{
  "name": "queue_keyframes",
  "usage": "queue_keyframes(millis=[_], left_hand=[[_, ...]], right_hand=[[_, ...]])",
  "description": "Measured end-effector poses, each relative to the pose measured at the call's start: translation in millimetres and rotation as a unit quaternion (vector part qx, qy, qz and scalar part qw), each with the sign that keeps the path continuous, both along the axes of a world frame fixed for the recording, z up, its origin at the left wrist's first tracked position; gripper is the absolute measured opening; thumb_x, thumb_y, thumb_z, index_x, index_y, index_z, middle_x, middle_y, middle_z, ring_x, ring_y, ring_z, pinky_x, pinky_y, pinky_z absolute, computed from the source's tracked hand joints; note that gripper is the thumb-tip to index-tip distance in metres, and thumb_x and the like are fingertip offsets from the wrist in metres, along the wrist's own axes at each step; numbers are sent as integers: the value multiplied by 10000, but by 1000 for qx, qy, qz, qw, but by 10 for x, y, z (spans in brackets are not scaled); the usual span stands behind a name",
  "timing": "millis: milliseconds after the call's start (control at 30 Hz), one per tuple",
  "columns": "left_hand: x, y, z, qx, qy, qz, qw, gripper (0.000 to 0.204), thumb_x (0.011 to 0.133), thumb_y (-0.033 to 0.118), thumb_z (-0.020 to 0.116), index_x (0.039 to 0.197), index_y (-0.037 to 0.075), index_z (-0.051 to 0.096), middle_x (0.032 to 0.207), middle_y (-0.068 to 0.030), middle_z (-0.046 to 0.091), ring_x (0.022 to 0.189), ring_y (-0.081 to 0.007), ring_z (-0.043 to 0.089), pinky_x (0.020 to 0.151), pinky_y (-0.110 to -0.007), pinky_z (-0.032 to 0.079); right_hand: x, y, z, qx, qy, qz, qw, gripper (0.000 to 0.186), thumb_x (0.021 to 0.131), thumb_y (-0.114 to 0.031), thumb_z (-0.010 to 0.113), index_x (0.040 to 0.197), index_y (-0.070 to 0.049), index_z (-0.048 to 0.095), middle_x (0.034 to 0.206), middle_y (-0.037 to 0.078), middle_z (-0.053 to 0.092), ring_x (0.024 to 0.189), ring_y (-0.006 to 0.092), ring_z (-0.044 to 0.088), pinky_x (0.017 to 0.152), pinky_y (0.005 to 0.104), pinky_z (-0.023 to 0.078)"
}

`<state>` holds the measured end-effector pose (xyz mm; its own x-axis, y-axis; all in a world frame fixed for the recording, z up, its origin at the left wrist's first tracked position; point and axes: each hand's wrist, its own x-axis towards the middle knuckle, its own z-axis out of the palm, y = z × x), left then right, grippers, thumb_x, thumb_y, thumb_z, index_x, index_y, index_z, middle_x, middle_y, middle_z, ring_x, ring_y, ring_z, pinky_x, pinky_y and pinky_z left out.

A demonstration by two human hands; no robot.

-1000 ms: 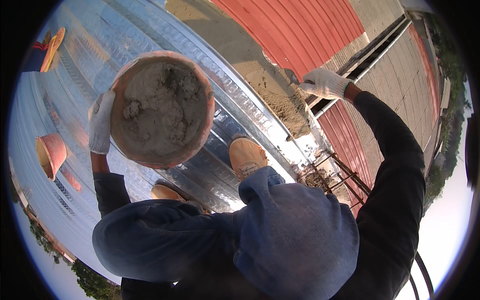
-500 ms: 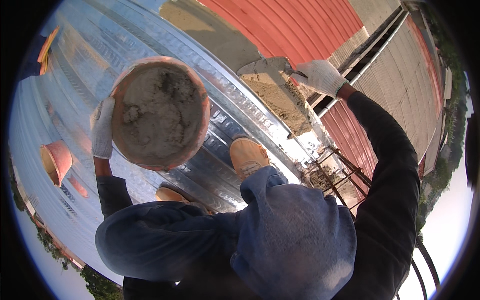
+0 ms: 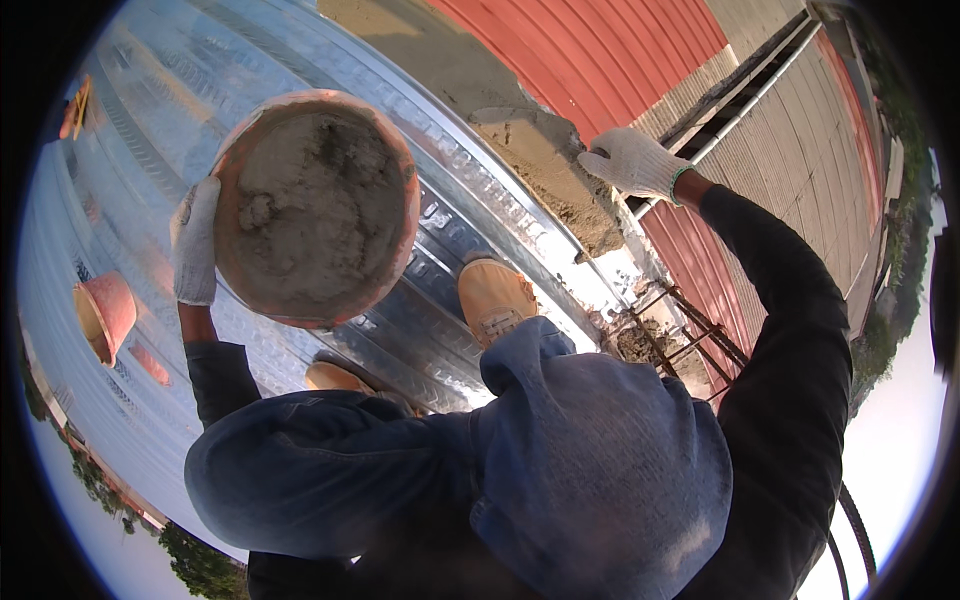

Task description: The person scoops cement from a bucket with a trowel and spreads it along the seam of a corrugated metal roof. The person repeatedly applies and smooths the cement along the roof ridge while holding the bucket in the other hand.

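Observation:
My gloved left hand (image 3: 196, 240) grips the left side of an orange bucket (image 3: 407, 235), its fingers out of sight. Grey wet mortar (image 3: 310, 215) fills much of the bucket, which is held above the metal sheets. Over the top of a low wall, my gloved right hand (image 3: 632, 163) is closed around a trowel's handle, mostly hidden by the glove. The trowel's blade is hard to tell from the mortar layer (image 3: 560, 185) beside it. That layer is smooth at the far end and rough at the near end.
Ribbed shiny metal roofing (image 3: 150, 220) lies under my shoes (image 3: 495, 300). A second bucket (image 3: 108, 315) lies tipped at the left. Rusty rebar (image 3: 690, 335) sticks out near the wall's near end. Red roofing (image 3: 590, 60) and a gap beside a pipe (image 3: 750, 110) lie beyond the wall.
My right hand has turned and shifted slightly along the wall; the trowel's handle and neck, visible before, are now mostly hidden. The bucket in my left hand has moved slightly up and left.

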<state>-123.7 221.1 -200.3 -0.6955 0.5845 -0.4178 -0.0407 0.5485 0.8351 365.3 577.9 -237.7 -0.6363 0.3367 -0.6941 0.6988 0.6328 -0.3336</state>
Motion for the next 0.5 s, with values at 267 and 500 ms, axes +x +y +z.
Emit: queue_keyframes(millis=[267,500], left_hand=[[-75,-32,-22,4,20,-27,999,490,1082,399,726,1329,-23,738,1188,-43,722,1065,-138,655,935,-292,537],[-65,-38,-35,4,11,-18,1000,465,1088,395,713,1297,-19,750,1152,-21,713,1042,-114,636,914,-290,534]], right_hand=[[1386,-566,173,1,-74,-26,997,518,1045,-459,565,877,10,707,815,232,705,821,441,711,784,561,539],[1872,-690,228,34,-75,8,997,424,1050,-441,584,929,-52,704,827,185,737,808,416,734,762,556,555]])
